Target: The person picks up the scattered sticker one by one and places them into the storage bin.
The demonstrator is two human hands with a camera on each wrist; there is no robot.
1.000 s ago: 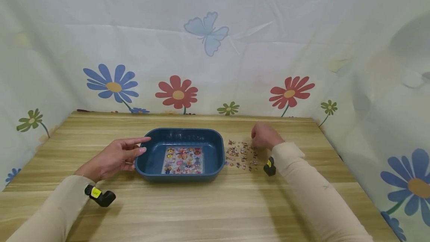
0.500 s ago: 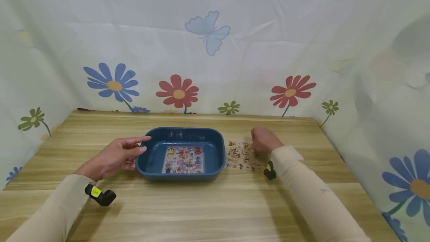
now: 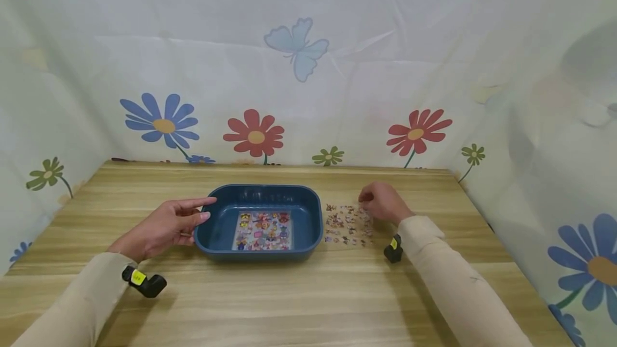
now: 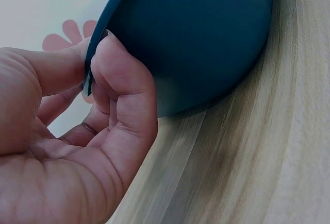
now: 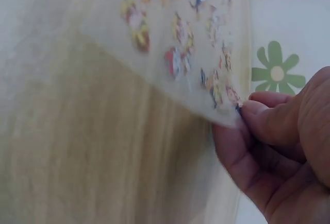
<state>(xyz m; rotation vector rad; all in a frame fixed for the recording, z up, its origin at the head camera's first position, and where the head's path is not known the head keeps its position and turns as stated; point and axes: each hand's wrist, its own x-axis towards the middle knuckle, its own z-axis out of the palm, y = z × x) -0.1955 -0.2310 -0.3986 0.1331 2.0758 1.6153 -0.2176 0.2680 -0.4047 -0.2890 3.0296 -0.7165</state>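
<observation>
A dark blue plastic basin (image 3: 260, 254) stands on the wooden table, left of centre. My left hand (image 3: 166, 229) pinches its left rim between thumb and fingers, which the left wrist view shows up close. Flat on the basin's floor lies a colourful sticker sheet (image 3: 264, 232). Just right of the basin is a clear sticker sheet (image 3: 343, 225) printed with small figures. With thumb and fingertips, my right hand (image 3: 385, 202) grips the edge of this clear sheet, near its far right corner. In the right wrist view the clear sheet (image 5: 180, 54) tilts up from the table.
The wooden table (image 3: 299, 304) reaches back to a white curtain (image 3: 193, 58) printed with flowers and a butterfly. Curtain also hangs at both sides. A small black camera is worn on each wrist.
My right hand has shifted slightly toward me, and the clear sheet in its fingers has risen a little at the right side. The left hand and basin stay put.
</observation>
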